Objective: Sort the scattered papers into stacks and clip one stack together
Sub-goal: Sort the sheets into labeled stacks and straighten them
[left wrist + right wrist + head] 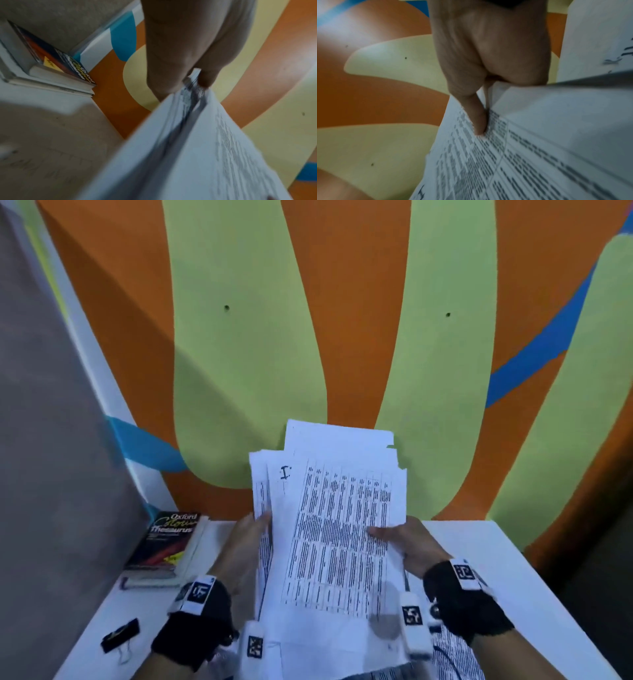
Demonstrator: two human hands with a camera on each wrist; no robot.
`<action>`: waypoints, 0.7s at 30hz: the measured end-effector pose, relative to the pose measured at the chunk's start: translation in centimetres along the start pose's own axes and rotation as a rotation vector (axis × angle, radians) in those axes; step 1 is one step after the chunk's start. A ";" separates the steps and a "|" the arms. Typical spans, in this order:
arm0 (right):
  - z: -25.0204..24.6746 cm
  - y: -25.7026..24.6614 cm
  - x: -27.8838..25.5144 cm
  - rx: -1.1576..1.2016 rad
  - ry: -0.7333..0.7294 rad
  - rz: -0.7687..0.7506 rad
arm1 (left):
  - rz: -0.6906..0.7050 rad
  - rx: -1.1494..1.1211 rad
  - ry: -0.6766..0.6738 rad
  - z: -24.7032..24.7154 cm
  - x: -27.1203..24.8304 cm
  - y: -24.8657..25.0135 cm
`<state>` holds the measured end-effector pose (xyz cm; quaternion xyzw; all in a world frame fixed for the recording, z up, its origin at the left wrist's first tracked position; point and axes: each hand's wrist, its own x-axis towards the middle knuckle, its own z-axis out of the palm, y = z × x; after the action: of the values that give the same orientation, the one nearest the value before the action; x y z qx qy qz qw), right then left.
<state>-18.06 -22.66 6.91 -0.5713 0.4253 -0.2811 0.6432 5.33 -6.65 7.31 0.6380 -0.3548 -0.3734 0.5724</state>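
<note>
- White table [486,546] against a wall [445,354] painted in orange, pale green and blue bands; grey panel to the left.
- Left hand [245,546]: thumb and fingers [164,75] pinch the left edge of the paper stack [339,529]; sheet edges fan apart right at the pinch in the left wrist view.
- Right hand [409,544]: thumb lies flat on the printed top sheet, remaining fingers behind the stack, gripping its right edge. Right wrist view shows a finger [477,119] pressed on the printed table.
- Stack held between both hands, tilted up toward the wall, above the table. Top sheet carries a dense printed table and a handwritten "I" near its upper left corner. Upper edges uneven, several sheets stick out above the rest.
- More printed sheets [455,652] lie flat on the table below the right wrist.
- Black binder clip [120,635] on the table near its left front, well apart from the stack.
- Thesaurus book [169,539] lies on another book at the table's left rear corner, just beside the grey panel.
- Open table surface to the right of the stack.
</note>
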 end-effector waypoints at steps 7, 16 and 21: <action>2.5 -3.1 -0.9 -0.230 0.049 -0.428 | 0.371 0.090 0.079 2.6 0.6 3.0; 1.1 -0.5 0.0 -0.097 0.129 -0.521 | 0.442 0.154 0.248 3.2 1.5 1.5; 1.8 -0.7 0.3 -0.133 0.144 -0.597 | 0.448 0.131 0.278 4.4 2.1 2.0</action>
<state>-16.23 -22.14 7.51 -0.6905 0.3005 -0.4686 0.4618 2.40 -10.72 8.85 0.6244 -0.4285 -0.1223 0.6415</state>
